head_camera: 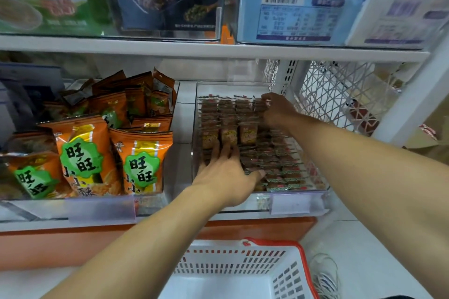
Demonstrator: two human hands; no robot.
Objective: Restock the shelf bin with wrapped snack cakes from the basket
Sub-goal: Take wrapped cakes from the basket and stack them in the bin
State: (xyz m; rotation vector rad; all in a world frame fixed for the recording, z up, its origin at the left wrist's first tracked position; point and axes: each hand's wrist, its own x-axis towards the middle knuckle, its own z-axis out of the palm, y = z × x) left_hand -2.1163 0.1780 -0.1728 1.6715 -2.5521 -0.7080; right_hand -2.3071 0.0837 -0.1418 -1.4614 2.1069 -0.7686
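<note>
Both hands are in the clear shelf bin [301, 202] right now. Left hand [226, 177] lies flat with fingers spread, pressing on the wrapped snack cakes [243, 128] near the bin's front-left, thumb out toward the flat-lying packs on the right. Right hand [277, 110] is reaching deeper, fingers curled and pinching the top edge of a cake in the back-right row.

Nearest to me, the white basket [233, 264] with the red rim sits on the floor just below the shelf's orange front edge; I can't see any cakes in the part showing.

Cakes on the left stand upright in rows, and the ones on the right lie flat. There's open room behind the back row. Left of the bin, past a narrow gap, are orange snack bags [97, 153]. White lattice panel [340, 94] stands just to the right.
</note>
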